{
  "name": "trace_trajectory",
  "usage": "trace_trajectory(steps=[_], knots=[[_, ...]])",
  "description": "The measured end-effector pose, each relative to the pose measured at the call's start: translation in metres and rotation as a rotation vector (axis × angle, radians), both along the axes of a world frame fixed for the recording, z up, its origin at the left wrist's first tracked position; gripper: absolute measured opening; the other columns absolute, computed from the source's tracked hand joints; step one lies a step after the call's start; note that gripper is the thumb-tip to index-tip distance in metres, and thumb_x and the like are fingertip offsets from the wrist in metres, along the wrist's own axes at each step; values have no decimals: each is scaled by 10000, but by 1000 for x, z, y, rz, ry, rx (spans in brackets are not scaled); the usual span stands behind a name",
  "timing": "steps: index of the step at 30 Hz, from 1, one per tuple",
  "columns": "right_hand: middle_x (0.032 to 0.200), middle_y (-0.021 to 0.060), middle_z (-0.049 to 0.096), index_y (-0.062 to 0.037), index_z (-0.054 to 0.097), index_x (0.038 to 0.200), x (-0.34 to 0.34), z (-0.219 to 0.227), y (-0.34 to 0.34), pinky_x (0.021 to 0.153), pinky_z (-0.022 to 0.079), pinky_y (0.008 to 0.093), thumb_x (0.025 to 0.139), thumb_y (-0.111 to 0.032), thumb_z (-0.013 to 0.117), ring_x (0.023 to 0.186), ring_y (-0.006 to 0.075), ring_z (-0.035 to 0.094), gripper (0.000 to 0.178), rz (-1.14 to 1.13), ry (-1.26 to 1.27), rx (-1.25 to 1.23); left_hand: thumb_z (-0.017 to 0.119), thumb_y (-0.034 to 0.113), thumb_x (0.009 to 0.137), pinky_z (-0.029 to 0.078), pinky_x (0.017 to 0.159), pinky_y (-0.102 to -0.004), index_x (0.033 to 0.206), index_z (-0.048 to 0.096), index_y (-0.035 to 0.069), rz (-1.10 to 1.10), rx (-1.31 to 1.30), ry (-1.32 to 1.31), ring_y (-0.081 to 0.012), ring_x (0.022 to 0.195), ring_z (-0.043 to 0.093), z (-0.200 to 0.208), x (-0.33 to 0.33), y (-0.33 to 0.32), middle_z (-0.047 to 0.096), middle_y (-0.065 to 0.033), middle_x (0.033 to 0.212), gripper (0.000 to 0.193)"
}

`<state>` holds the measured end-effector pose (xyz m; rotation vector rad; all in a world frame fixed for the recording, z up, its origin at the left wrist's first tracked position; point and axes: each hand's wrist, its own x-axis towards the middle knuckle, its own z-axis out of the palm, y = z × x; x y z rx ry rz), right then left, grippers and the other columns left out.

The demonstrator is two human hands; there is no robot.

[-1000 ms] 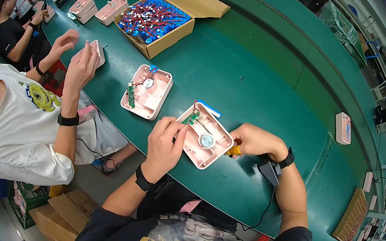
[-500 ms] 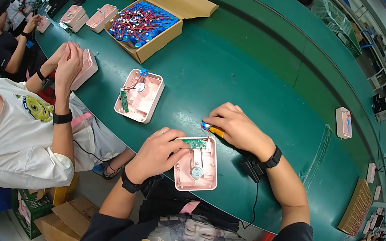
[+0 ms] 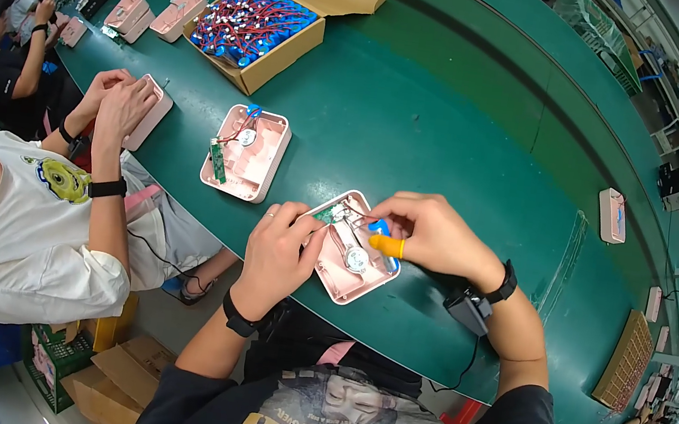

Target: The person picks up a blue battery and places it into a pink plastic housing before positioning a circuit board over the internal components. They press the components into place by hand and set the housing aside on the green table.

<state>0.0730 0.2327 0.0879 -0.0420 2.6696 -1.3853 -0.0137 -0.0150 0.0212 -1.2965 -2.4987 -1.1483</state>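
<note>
In front of me a pink plastic housing [image 3: 340, 289] lies turned at a slant on the bench. Inside it are a round silver part [image 3: 356, 259] and a green circuit board [image 3: 327, 214]. My left hand [image 3: 277, 242] grips the housing's left side, fingertips by the board. At the opposite wall, my right hand [image 3: 435, 238] presses a blue cylindrical battery [image 3: 380, 227] with red wires into the housing. A yellow finger cot [image 3: 387, 246] covers its thumb and hides the battery's middle. The index fingertip is near the wires.
Left of mine sits another pink housing [image 3: 261, 179] with board and wires. Beyond it stands an open carton [image 3: 284, 52] full of blue batteries. A co-worker [image 3: 33, 230] works close at my left. A black device [image 3: 467, 310] with a cable hangs by my right wrist.
My right hand has brought the battery from beyond the housing into its right side. The housing has turned and moved slightly away from me. My left hand has shifted along with it.
</note>
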Motion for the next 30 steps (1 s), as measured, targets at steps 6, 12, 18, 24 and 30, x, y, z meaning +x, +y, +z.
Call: trace_trajectory(steps=[6,12,18,24,30], knots=[[934,113,698,-10,775,1106,8,-16,-18,661,560,374,893,-108,811,734,239,687,238,20,240,212,760,100,919,525,745,-436,923,706,42,-3,13,1,-321,858,629,-1,1,0,650,-123,1014,80],[923,125,694,-6,779,1097,6,-21,-23,650,571,372,898,-98,801,715,268,690,221,-49,216,175,749,108,930,523,757,-440,932,703,46,-12,-14,-3,-326,875,629,-3,4,-1,648,-126,1022,78],[921,135,690,-10,782,1074,-5,-31,-20,633,571,377,893,-86,785,715,268,697,197,-63,238,155,759,68,907,532,783,-430,936,707,23,5,-12,-23,-328,901,643,2,4,0,655,-126,1044,75],[894,107,656,-45,785,1096,2,-36,-19,745,570,395,874,-104,781,763,260,681,230,44,379,572,776,88,890,521,770,-426,922,708,39,12,-3,17,-316,889,644,-2,5,9,657,-116,1030,89],[930,100,641,-42,760,1187,9,-13,-32,826,556,408,887,-166,781,863,288,661,325,139,308,712,780,121,888,515,758,-423,914,717,60,101,-37,57,-300,885,656,1,8,-2,663,-96,997,91]])
